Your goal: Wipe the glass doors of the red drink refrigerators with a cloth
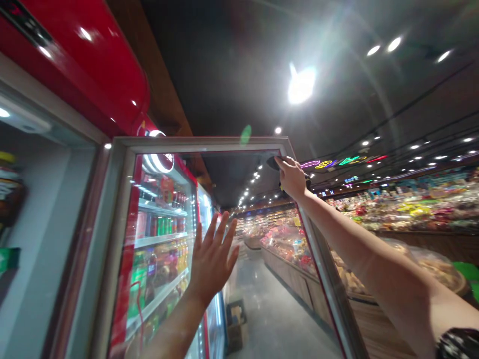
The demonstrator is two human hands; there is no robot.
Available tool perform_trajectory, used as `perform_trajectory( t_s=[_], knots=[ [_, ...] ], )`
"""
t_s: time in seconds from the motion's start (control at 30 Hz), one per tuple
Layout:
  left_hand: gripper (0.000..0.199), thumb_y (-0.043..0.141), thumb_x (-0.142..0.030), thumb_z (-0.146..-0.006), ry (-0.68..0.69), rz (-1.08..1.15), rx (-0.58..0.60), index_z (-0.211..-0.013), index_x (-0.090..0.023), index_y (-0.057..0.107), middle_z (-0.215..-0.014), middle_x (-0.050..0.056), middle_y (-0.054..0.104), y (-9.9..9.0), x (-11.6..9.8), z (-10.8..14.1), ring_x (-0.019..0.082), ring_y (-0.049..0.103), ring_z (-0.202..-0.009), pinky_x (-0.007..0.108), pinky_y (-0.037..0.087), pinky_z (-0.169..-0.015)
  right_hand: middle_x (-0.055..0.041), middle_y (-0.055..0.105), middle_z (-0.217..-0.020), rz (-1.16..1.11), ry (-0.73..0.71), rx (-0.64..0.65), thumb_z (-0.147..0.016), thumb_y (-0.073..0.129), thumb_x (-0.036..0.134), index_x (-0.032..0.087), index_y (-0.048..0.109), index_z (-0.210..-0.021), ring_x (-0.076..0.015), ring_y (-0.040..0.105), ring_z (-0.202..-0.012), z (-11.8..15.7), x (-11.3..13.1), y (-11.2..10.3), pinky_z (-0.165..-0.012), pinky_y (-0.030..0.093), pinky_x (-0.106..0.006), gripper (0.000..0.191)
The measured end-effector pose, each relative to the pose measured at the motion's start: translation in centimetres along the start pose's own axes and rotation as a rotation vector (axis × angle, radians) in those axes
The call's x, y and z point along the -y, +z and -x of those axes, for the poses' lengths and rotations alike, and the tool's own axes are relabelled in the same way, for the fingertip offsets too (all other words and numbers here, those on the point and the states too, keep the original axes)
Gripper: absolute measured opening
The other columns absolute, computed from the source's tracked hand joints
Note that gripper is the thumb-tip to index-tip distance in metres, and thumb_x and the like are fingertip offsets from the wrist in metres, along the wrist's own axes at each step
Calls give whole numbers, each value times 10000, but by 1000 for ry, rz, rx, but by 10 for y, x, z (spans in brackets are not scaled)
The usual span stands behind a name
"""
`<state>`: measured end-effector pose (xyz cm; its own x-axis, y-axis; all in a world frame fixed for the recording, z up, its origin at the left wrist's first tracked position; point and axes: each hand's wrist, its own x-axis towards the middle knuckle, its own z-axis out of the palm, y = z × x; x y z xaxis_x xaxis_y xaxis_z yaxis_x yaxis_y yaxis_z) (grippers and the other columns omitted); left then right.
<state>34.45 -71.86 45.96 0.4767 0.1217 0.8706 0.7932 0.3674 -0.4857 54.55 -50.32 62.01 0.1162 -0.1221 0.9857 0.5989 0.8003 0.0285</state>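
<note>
A glass door [204, 142] with a silver-grey frame stands open from a red drinks fridge [112, 75]. My left hand [213, 254] is raised in front of the pane, its fingers spread and nothing in it. Whether its palm touches the glass I cannot tell. At the door's upper far corner, my right hand [292, 177] holds a dark, flat, cloth-like thing [274, 162] against the glass beside the frame. Most of that thing is hidden under the fingers, so its exact kind is unclear.
More lit fridges with shelves of bottles and cans [160, 227] show through the pane. A cardboard box [235, 324] sits on the aisle floor [277, 304]. Counters heaped with packaged goods [407, 209] line the right, and a bright ceiling lamp [301, 86] glares overhead.
</note>
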Motion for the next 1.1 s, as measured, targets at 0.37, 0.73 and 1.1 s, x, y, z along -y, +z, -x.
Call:
perform_trajectory(
  t_s=[0.37,0.73,1.1],
  knots=[
    [652,495,-405,-1005,0,-46,109,-1602,-293,257,-1633,58,348,9,14,17,279,248,-1537,542,108,-1283,-83,556,-1473,-4,-42,80,-904,428,122,263,584,-1422,-275,503,-1308,19,7,39,-1059,455,-465,559],
    [674,494,-427,-1000,-16,-62,120,-1607,-280,241,-1644,56,331,11,11,21,286,225,-1546,549,92,-1284,-36,621,-1394,-78,-104,52,-877,477,184,296,662,-1333,-303,531,-1208,16,16,40,-1025,454,-488,504],
    [670,491,-439,-1001,-24,-93,143,-1601,-258,253,-1659,63,287,9,11,25,292,189,-1555,573,101,-1278,-27,651,-1367,-169,-378,80,-980,460,281,266,715,-1250,-236,544,-1248,44,40,27,-1082,425,-408,371]
  ],
)
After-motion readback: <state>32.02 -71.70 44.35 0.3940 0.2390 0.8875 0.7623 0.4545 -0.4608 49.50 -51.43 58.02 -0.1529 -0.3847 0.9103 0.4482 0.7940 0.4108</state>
